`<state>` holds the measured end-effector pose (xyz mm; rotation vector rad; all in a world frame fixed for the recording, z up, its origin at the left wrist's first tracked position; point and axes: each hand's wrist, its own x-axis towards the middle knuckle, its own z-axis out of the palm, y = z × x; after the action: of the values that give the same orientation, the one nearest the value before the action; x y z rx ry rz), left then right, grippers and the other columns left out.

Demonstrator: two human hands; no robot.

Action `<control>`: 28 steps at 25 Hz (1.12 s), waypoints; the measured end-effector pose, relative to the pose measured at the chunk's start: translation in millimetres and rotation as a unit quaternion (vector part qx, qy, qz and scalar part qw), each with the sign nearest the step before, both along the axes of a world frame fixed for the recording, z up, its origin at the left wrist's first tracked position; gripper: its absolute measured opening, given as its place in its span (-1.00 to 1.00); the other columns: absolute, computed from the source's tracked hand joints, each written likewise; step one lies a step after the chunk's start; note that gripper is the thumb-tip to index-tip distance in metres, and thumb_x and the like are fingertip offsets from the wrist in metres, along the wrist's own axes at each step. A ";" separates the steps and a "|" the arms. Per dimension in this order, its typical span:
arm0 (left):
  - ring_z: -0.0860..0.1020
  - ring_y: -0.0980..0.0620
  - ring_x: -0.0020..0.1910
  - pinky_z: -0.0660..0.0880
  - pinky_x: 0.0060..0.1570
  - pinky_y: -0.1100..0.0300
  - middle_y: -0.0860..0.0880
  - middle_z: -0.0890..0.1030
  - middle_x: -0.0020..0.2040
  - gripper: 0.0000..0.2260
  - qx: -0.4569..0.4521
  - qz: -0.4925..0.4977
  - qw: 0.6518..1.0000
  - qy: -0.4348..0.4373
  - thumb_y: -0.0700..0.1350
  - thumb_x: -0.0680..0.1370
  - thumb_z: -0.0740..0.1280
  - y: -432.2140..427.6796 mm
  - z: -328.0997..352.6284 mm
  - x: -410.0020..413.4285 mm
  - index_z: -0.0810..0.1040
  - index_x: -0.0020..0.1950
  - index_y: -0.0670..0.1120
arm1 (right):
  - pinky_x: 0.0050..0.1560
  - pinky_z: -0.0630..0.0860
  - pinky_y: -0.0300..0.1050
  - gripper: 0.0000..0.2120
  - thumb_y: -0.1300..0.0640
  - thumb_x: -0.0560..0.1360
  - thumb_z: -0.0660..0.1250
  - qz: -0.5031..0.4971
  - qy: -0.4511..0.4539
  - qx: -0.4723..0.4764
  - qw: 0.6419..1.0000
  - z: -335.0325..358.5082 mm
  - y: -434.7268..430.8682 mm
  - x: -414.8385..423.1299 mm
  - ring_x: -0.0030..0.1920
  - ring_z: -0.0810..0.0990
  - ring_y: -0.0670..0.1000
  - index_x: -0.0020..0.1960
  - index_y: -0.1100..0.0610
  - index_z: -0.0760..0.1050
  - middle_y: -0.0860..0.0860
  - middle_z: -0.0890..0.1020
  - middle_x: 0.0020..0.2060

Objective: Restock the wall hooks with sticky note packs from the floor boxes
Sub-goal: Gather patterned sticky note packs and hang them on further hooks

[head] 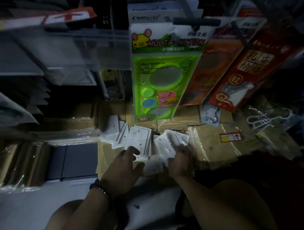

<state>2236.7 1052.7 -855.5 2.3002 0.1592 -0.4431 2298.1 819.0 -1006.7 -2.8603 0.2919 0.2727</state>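
A dim shop aisle fills the frame: pale floor along the bottom, wrapped cardboard boxes across the middle, and hanging stock above. At upper centre a bright green toy pack hangs from a wall hook, with red packets slanting beside it at upper right.

The sticky note packs, white and sleeved in clear film, lie fanned in a loose heap on the open box top just below centre, well under the hooks. The person crouches over them, knees at the bottom edge. The left hand is spread flat, fingers open, resting on the near edge of the middle stack and gripping nothing. The right hand is curled around the right-hand bunch of packs, though blur and film glare hide exactly how many it grasps.

The step in hand looks like gathering a batch to hang. To do it well, the packs should be squared into one stack with their hang holes at the same end, so they slide onto a hook together. The film is probably slippery, so a pinch across the stack's edges would serve better than a flat press. Which hook awaits these packs cannot be told from here.
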 end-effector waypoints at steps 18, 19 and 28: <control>0.73 -0.25 0.14 0.68 0.06 -0.19 -0.27 0.70 0.22 -0.69 -0.451 0.178 0.874 0.046 -0.14 0.66 0.43 -50.4 41.2 -21.1 0.48 0.37 -0.15 | 0.30 0.50 -0.27 -0.62 0.15 0.38 0.58 0.184 -0.163 0.418 0.874 179.3 15.2 -81.9 0.33 0.58 -0.11 0.20 0.01 0.74 -0.10 0.58 0.25; 0.72 -0.28 0.17 0.67 0.10 -0.26 -0.23 0.70 0.24 -0.71 -0.463 0.176 0.868 0.037 -0.19 0.68 0.40 -50.9 45.1 -23.6 0.48 0.38 -0.13 | 0.36 0.45 -0.31 -0.63 0.12 0.44 0.54 0.193 -0.160 0.419 0.873 184.8 8.9 -77.7 0.41 0.52 -0.15 0.25 -0.02 0.73 -0.11 0.54 0.34; 0.70 -0.28 0.23 0.67 0.06 -0.35 -0.17 0.67 0.34 -0.47 -0.456 0.169 0.873 -0.031 -0.28 0.56 0.50 -53.4 92.1 -66.5 0.45 0.49 -0.05 | 0.01 0.74 0.19 -0.54 0.38 0.50 0.51 0.021 -0.078 0.539 0.838 228.1 -23.8 -79.4 0.07 0.77 0.04 0.09 -0.19 0.76 -0.15 0.77 0.10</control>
<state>2170.2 999.3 -763.4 1.3124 0.2511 -0.1879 2218.7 795.2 -778.6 -1.7436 0.0074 0.1324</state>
